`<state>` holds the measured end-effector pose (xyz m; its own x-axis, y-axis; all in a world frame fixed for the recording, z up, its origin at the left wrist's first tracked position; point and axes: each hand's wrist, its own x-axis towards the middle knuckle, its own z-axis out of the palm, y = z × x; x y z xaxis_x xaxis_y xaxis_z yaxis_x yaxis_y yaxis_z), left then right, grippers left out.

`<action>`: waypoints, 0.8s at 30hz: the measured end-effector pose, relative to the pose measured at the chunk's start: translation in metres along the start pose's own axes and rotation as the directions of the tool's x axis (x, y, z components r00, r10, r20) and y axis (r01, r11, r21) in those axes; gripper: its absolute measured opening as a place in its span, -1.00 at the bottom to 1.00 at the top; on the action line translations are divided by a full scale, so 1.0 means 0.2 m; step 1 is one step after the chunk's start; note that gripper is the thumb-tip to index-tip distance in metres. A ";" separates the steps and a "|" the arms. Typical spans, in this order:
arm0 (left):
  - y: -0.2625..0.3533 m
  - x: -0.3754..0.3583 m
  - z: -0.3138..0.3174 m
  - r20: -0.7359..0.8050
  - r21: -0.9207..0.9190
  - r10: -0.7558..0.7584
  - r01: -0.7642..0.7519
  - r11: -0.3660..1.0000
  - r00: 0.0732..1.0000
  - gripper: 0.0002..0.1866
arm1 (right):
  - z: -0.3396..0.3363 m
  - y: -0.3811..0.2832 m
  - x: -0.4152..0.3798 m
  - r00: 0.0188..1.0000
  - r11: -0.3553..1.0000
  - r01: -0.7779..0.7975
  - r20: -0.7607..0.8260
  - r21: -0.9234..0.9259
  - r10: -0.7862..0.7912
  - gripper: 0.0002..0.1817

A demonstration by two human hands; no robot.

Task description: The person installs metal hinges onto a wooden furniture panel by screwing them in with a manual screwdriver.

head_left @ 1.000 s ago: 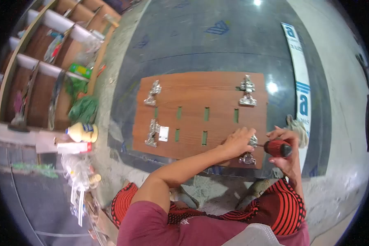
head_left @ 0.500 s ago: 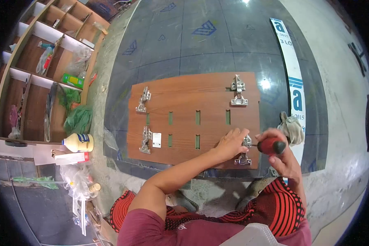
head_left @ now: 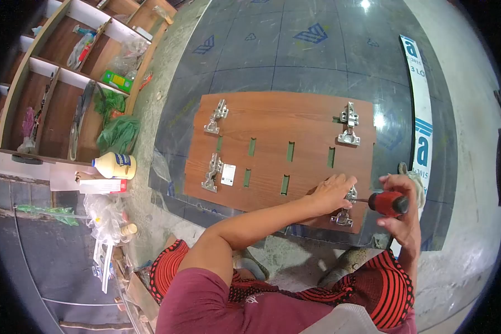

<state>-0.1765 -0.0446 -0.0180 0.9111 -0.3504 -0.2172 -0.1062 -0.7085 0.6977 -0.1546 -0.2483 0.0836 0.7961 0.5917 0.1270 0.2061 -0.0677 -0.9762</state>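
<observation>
My left hand (head_left: 333, 193) rests at the panel's near right corner, its fingertips closed on a metal cabinet hinge (head_left: 342, 218). My right hand (head_left: 409, 218) is curled loosely round the red and black handle of a screwdriver (head_left: 387, 204). Its shaft points left to the hinge by my left fingertips; the tip and any screw are too small to make out. The brown wood panel (head_left: 273, 122) lies flat, with several slots cut through it. Other hinges sit at its far right (head_left: 349, 123), far left (head_left: 216, 116) and near left (head_left: 212, 172) corners. A white label (head_left: 228, 175) is beside the near left hinge.
Beneath the panel is a dark sheet (head_left: 256, 55) with blue markings. A white printed strip (head_left: 422, 111) and a crumpled cloth (head_left: 417, 186) lie at right. On the left stand a compartmented wooden shelf (head_left: 67, 67), a cream bottle (head_left: 114, 166) and plastic bags (head_left: 106, 217).
The view has shifted, so the panel appears farther right and slightly turned. My right fingers look more spread round the screwdriver handle. My left hand stays at the same hinge.
</observation>
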 end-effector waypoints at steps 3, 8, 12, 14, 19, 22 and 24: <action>-0.01 0.00 -0.01 0.000 -0.012 0.026 -0.026 1.000 1.000 -0.39 | -0.04 -0.01 -0.01 0.989 0.978 -0.095 -0.092 0.187 0.114 -0.27; 0.00 0.00 -0.01 0.013 -0.010 0.019 -0.019 1.000 1.000 -0.39 | 0.01 0.05 -0.01 0.999 0.983 0.034 -0.041 0.180 -0.027 -0.06; 0.00 0.00 -0.02 0.023 -0.013 0.027 -0.027 1.000 0.999 -0.39 | -0.04 -0.03 -0.01 0.999 0.968 -0.040 -0.018 0.248 0.046 -0.13; -0.01 0.00 0.00 -0.009 0.005 0.033 -0.032 0.999 0.999 -0.38 | -0.12 0.08 -0.05 0.978 0.997 -0.003 0.209 0.081 -0.014 -0.15; -0.02 0.01 0.01 -0.009 0.005 0.033 -0.032 0.999 0.999 -0.38 | -0.05 -0.02 0.01 1.000 0.997 0.022 0.016 0.069 -0.023 -0.18; -0.02 0.00 0.00 -0.014 0.002 0.031 -0.031 1.000 0.999 -0.38 | -0.07 -0.05 -0.04 0.984 0.935 -0.162 -0.015 0.316 0.176 -0.12; -0.02 0.00 0.00 -0.011 -0.006 0.038 -0.038 0.999 0.999 -0.38 | -0.10 0.01 -0.04 0.991 0.977 -0.130 0.064 0.170 0.121 -0.08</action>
<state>-0.1756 -0.0420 -0.0199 0.9107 -0.3705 -0.1828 -0.1385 -0.6906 0.7098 -0.1500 -0.2692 0.0835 0.7770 0.6295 -0.0035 0.0008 -0.0065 -1.0000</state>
